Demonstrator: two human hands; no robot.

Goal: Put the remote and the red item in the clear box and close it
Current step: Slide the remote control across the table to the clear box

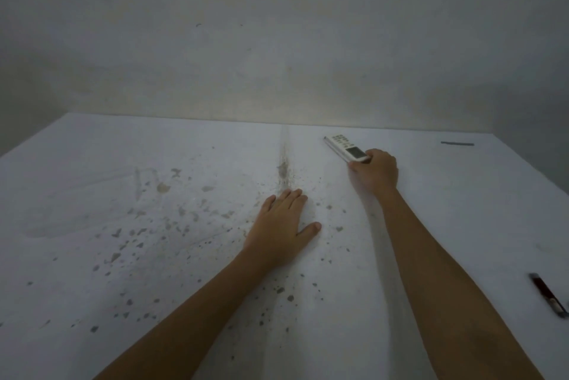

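A white remote (345, 146) with a small screen and buttons lies at the far side of the table, right of centre. My right hand (376, 170) is closed around its near end. My left hand (281, 224) rests flat on the table in the middle, fingers spread, holding nothing. The red item (547, 294), a slim dark-red object with a black tip and a white end, lies at the right edge of the view on the table. The clear box is out of view.
The white table (123, 195) is speckled with grey-brown stains and has a dirty seam (284, 164) down its middle. A thin dark strip (457, 143) lies at the far right. A plain wall (277, 40) rises behind the table's far edge.
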